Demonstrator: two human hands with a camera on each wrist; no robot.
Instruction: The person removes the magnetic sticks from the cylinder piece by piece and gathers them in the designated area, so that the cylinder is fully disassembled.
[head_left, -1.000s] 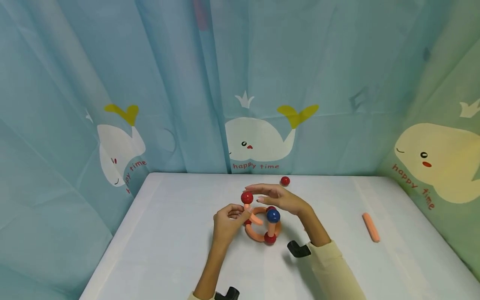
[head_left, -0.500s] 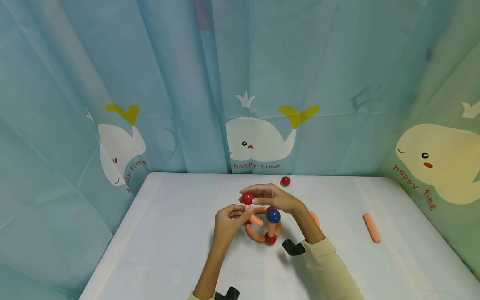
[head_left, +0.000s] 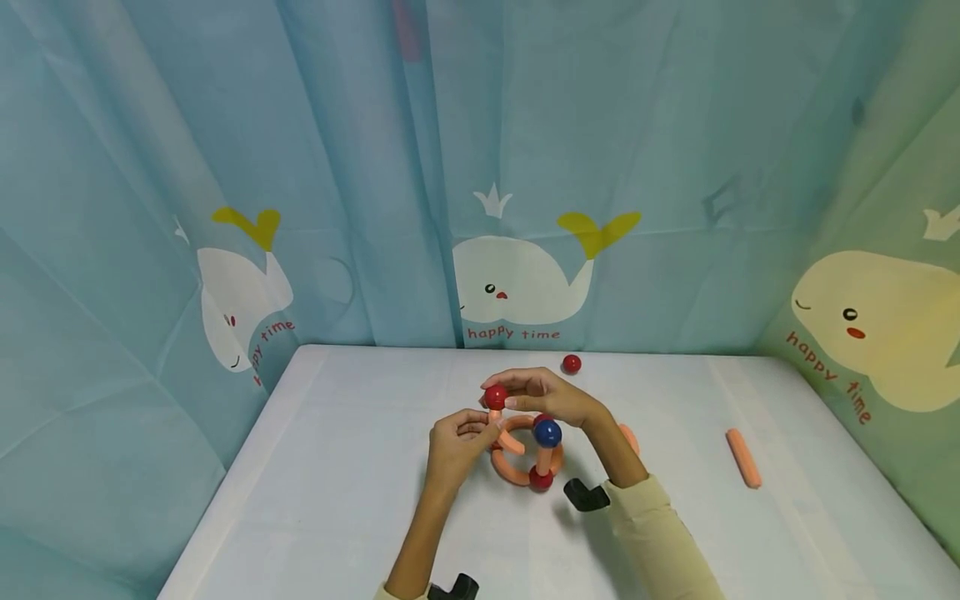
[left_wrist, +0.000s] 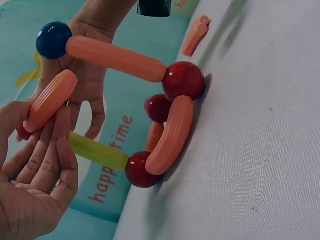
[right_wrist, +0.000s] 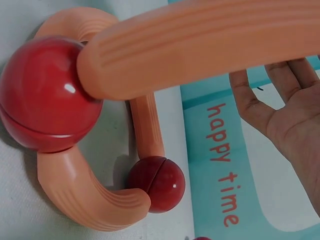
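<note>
My left hand [head_left: 459,446] pinches a curved orange rod [left_wrist: 52,100] between thumb and fingers. A red ball [head_left: 495,397] sits atop an upright rod beside those fingers. My right hand [head_left: 551,396] holds this ball, thumb at its right side and fingers behind. Below stands a ring of curved orange rods [head_left: 512,469] joined by red balls [head_left: 541,478]. From its near side rises a straight orange rod [left_wrist: 117,57] topped by a blue ball [head_left: 547,433]. In the left wrist view, a yellow-green rod [left_wrist: 97,150] runs from the ring towards my left fingers; its upper end is hidden.
A loose red ball [head_left: 572,364] lies near the table's back edge. One straight orange rod [head_left: 743,458] lies at the right. Another orange piece [head_left: 631,437] shows partly behind my right forearm. A blue whale-print curtain [head_left: 375,208] hangs around the white table [head_left: 322,467].
My right hand has moved slightly left and its thumb and fingers have closed on the upper red ball. An orange piece has come into sight beside the right forearm. My left hand stays nearly still.
</note>
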